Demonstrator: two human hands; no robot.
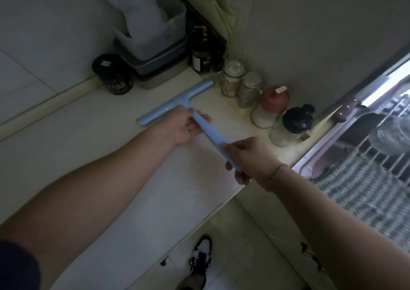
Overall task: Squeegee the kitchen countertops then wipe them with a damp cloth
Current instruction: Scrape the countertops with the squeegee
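The squeegee point(175, 102) is gripped by left hand point(182, 127) and right hand point(246, 156); blade should be kept flat, drawn toward the worktop's point(88, 156) front edge.

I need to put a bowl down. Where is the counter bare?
Bare counter lies left of the squeegee, between the wall ledge and the front edge. The back corner is crowded: black jar, stacked trays, and jars along the right wall.
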